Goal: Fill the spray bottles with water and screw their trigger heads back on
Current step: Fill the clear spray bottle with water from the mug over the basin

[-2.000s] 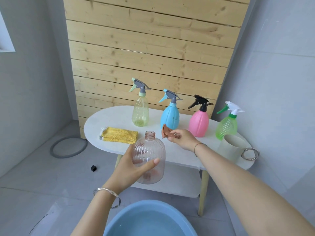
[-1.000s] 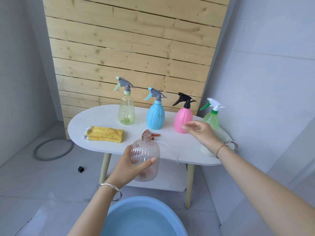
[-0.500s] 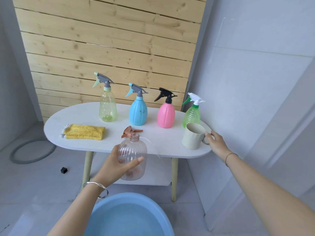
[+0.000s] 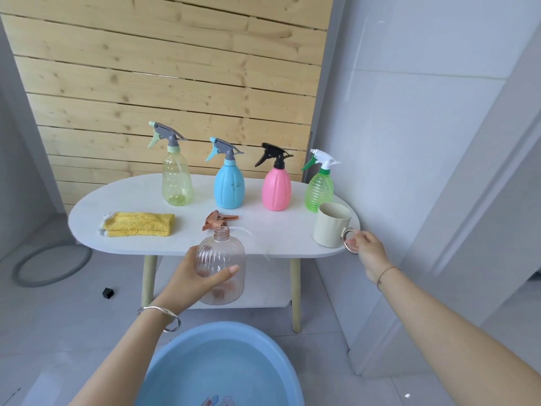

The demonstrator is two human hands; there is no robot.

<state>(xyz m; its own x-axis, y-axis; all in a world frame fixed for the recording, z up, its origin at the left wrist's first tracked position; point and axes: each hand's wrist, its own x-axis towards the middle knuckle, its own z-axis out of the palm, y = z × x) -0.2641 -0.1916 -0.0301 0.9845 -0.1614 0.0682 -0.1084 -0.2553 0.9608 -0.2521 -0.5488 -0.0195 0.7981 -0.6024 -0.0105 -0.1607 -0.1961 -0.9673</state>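
My left hand (image 4: 187, 279) grips a clear pinkish ribbed bottle (image 4: 221, 259) with an open neck, held in front of the table's near edge. Its brown trigger head (image 4: 218, 219) lies on the white oval table (image 4: 281, 232), tube trailing right. My right hand (image 4: 366, 249) pinches the metal ring handle of a cream cup (image 4: 330, 224) standing at the table's right end. Behind stand a yellow-green bottle (image 4: 177, 180), a blue bottle (image 4: 228, 184), a pink bottle (image 4: 276, 187) and a green bottle (image 4: 319, 190), all with heads on.
A blue basin (image 4: 222, 367) with water sits on the floor below my arms. A folded yellow cloth (image 4: 139, 224) lies on the table's left part. A grey hose ring (image 4: 49, 268) and a small black block (image 4: 107, 293) are on the floor at left. A wall stands close on the right.
My right hand laid the brown trigger head on the table, moved right and took the cup's ring handle. My left hand kept holding the clear bottle.
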